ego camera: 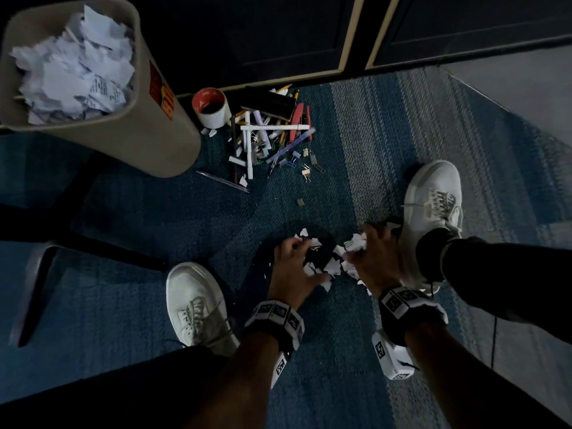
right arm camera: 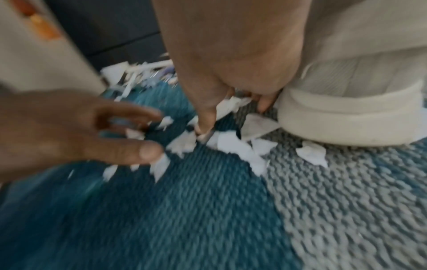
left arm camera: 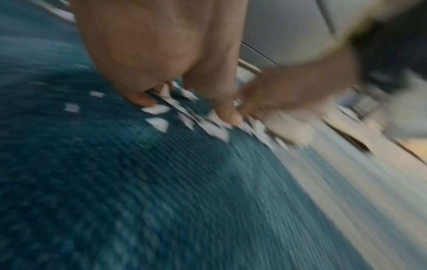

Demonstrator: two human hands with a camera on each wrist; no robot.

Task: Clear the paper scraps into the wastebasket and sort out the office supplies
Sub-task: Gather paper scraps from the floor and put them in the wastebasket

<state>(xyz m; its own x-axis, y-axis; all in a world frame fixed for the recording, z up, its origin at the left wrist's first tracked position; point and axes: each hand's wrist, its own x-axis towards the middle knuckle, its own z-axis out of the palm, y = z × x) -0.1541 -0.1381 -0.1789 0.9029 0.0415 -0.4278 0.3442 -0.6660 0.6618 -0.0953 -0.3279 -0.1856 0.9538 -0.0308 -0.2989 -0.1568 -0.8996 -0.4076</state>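
Note:
White paper scraps (ego camera: 332,266) lie scattered on the blue carpet between my feet. My left hand (ego camera: 306,258) is down on them with its fingers (left arm camera: 143,101) and thumb spread apart, tips on the carpet among the scraps (left arm camera: 159,123); nothing is clearly pinched. My right hand (ego camera: 362,246) grips a wad of printed scraps (ego camera: 354,243), and white paper (right arm camera: 231,105) bunches inside its curled fingers. The beige wastebasket (ego camera: 148,137) at the upper left is heaped with torn paper. Beside it lies a pile of pens, markers and binder clips (ego camera: 269,134).
A white cup with a red rim (ego camera: 212,108) stands by the pile. My white shoes (ego camera: 198,305) (ego camera: 433,209) flank the scraps; the right one touches my right hand. Dark cabinet doors (ego camera: 278,32) close off the far side. A dark chair base (ego camera: 40,289) is at the left.

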